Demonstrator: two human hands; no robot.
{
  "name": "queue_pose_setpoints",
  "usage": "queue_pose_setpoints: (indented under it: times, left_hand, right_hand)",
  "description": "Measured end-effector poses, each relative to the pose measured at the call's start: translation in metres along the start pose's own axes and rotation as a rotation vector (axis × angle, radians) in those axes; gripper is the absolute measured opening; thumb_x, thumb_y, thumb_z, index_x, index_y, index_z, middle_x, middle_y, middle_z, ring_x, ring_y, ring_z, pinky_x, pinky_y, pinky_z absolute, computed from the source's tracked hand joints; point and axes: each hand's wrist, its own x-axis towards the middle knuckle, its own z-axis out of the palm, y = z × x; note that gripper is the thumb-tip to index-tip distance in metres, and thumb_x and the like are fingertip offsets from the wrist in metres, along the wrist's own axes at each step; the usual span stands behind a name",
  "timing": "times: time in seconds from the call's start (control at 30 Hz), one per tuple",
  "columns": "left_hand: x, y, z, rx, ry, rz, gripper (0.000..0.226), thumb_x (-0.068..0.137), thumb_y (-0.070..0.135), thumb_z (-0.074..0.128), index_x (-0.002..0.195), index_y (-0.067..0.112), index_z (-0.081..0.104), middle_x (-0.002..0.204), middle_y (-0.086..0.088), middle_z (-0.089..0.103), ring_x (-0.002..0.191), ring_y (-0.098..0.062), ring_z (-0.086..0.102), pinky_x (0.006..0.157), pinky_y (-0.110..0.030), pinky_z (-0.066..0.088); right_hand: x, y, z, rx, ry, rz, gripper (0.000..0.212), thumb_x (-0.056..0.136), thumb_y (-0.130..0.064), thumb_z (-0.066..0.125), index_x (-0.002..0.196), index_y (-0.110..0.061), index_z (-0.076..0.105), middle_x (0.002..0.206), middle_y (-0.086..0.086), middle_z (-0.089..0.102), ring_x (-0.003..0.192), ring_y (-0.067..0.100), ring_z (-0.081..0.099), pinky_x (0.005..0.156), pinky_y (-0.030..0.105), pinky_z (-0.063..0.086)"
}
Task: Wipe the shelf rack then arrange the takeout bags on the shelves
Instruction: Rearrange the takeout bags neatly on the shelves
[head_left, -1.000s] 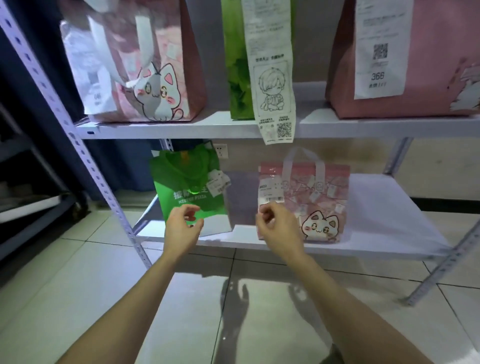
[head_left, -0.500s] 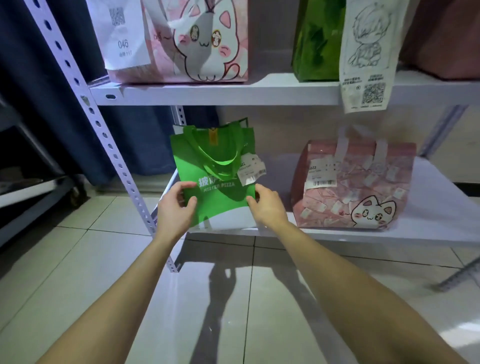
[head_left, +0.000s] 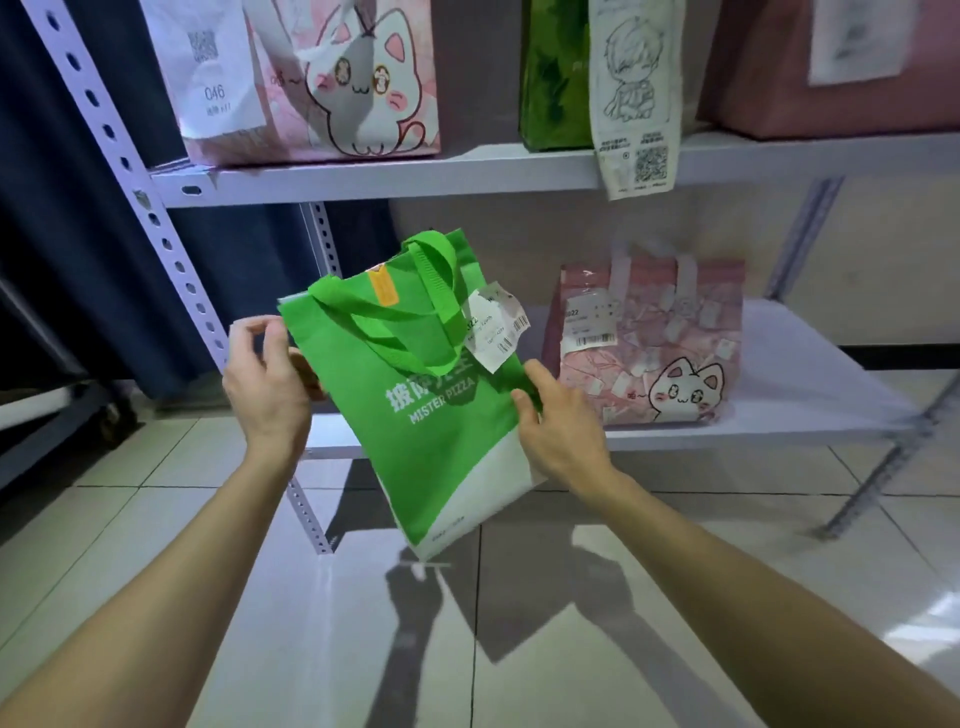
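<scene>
Person is holding the green bag (head_left: 431, 395) up in the air in front of the lower shelf (head_left: 779, 415), tilted, bottom corner hanging down over the tiled floor (head_left: 363, 623), off the shelf board. Right hand (head_left: 561, 421) is pinching the bag's right edge, thumb on the front, fingers wrapping behind. Left hand (head_left: 265, 384) is sitting at the bag's left edge with its lower fingers tucked behind the fabric, thumb and forefinger lifting clear; real grip or not, cannot tell. A paper tag (head_left: 496, 325) is hanging by the bag's handles. A small pink cat bag (head_left: 654, 353) is standing upright mid lower shelf, just beside the green bag's right edge, with bare board showing to its right and some to its left behind the green bag. Perforated rack post (head_left: 156, 234) is running down just left of the left hand. Upper shelf (head_left: 415, 176) is carrying a big pink cat bag (head_left: 337, 88), a dark green bag (head_left: 550, 78) with a long receipt (head_left: 634, 98) dangling past the shelf's front edge, and a plain pink bag (head_left: 831, 104) at the right, with gaps between them.
</scene>
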Motion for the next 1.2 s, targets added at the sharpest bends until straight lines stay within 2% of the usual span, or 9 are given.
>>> queue_pose_setpoints:
  times: [0.07,0.2,0.33,0.5,0.63,0.73,0.87,1.0,1.2]
  left_hand:
    - [-0.011,0.007,0.015,0.006,0.009,-0.007,0.017,0.101,0.040,0.049,0.088,0.034,0.060,0.068,0.009,0.067,0.064,-0.007,0.066,0.057,-0.023,0.057]
    - [-0.037,0.011,0.052,0.006,-0.113,-0.091,0.022,0.101,0.038,0.053,0.088,0.023,0.063,0.069,-0.005,0.066,0.068,-0.041,0.070,0.065,-0.062,0.064]
    - [-0.069,0.024,0.094,-0.028,-0.297,-0.079,0.022,0.104,0.035,0.056,0.086,0.029,0.066,0.063,-0.004,0.069,0.050,-0.026,0.066,0.050,-0.046,0.062]
    - [-0.109,0.023,0.143,0.087,-0.591,-0.049,0.013,0.107,0.031,0.059,0.098,0.027,0.068,0.070,-0.006,0.075,0.056,-0.027,0.074,0.047,-0.035,0.055]
    - [-0.130,0.012,0.178,0.232,-0.681,-0.003,0.007,0.104,0.025,0.066,0.107,0.031,0.069,0.103,0.002,0.072,0.088,-0.021,0.074,0.072,-0.040,0.066]
    - [-0.139,0.011,0.201,0.330,-0.765,0.025,0.017,0.100,0.028,0.075,0.114,0.036,0.069,0.134,0.002,0.049,0.116,-0.012,0.059,0.105,-0.033,0.049]
    - [-0.150,0.020,0.226,0.293,-0.808,-0.094,0.024,0.096,0.030,0.081,0.119,0.035,0.076,0.146,0.008,0.043,0.131,-0.005,0.045,0.106,-0.028,0.038]
    - [-0.155,0.023,0.238,0.309,-0.777,-0.092,0.039,0.098,0.022,0.077,0.137,0.019,0.072,0.143,0.005,0.059,0.127,-0.013,0.060,0.112,-0.037,0.050]
    - [-0.138,0.001,0.211,0.282,-0.739,-0.115,0.043,0.101,0.011,0.073,0.142,0.016,0.068,0.147,0.001,0.059,0.127,-0.016,0.061,0.110,-0.037,0.052]
  right_hand:
    - [-0.010,0.014,-0.027,-0.003,0.050,0.010,0.011,0.107,-0.031,0.053,0.117,-0.035,0.050,0.064,-0.009,0.056,0.055,0.006,0.053,0.046,0.026,0.035]
    - [-0.021,0.044,-0.085,0.009,0.098,0.036,0.029,0.103,-0.031,0.053,0.132,-0.037,0.052,0.086,-0.005,0.070,0.073,0.016,0.063,0.060,0.031,0.048]
    - [-0.031,0.087,-0.139,-0.015,0.167,0.101,0.027,0.103,-0.029,0.058,0.128,-0.039,0.053,0.094,-0.005,0.070,0.082,0.022,0.065,0.072,0.039,0.055]
    - [-0.059,0.154,-0.192,-0.075,0.263,0.227,0.015,0.102,-0.021,0.057,0.113,-0.032,0.057,0.080,-0.001,0.068,0.070,0.025,0.063,0.065,0.045,0.057]
    - [-0.086,0.199,-0.226,-0.161,0.336,0.334,0.010,0.103,-0.020,0.055,0.106,-0.029,0.055,0.072,-0.004,0.063,0.064,0.023,0.061,0.062,0.049,0.058]
    - [-0.100,0.230,-0.248,-0.183,0.403,0.411,0.012,0.103,-0.018,0.054,0.105,-0.029,0.055,0.078,0.003,0.067,0.063,0.028,0.062,0.064,0.051,0.060]
    - [-0.116,0.259,-0.271,-0.188,0.489,0.468,0.014,0.101,-0.020,0.051,0.109,-0.029,0.057,0.083,0.006,0.070,0.064,0.024,0.064,0.065,0.050,0.063]
    - [-0.120,0.268,-0.276,-0.164,0.499,0.477,0.016,0.102,-0.020,0.053,0.111,-0.032,0.058,0.088,0.004,0.070,0.069,0.022,0.065,0.070,0.051,0.064]
    - [-0.096,0.248,-0.249,-0.163,0.448,0.452,0.013,0.101,-0.017,0.052,0.102,-0.030,0.054,0.076,0.003,0.065,0.063,0.026,0.062,0.065,0.048,0.061]
